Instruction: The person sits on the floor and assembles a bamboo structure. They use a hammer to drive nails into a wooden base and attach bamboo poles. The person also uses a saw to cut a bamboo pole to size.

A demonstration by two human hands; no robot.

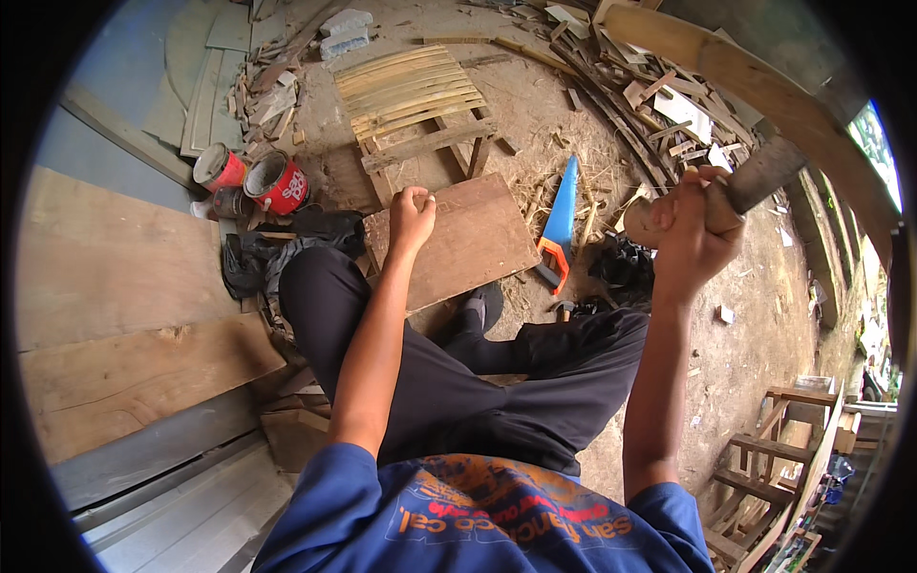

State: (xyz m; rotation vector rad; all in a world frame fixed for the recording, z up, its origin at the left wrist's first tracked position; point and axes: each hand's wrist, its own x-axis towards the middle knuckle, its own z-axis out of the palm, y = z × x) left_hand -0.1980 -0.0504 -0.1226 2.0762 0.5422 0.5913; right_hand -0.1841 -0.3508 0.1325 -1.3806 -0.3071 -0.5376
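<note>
My right hand (690, 224) is raised at the right, its fingers wrapped round a tool (769, 172) with a pale wooden grip and a broad, dark grey end. Its exact kind is unclear. My left hand (413, 218) is over the upper left part of a brown wooden board (468, 239), fingers curled together. Whatever they pinch, if anything, is too small to name. In front of my knees, the board slants slightly. To its right lies a handsaw (561, 215) with a blue blade and an orange and black handle.
A slatted wooden stand (411, 91) is beyond the board. Red paint cans (277, 181) are at the left, with black plastic (263, 258) below them. Scrap wood (659, 115) is heaped at the far right. A wooden frame with rungs (764, 487) stands lower right.
</note>
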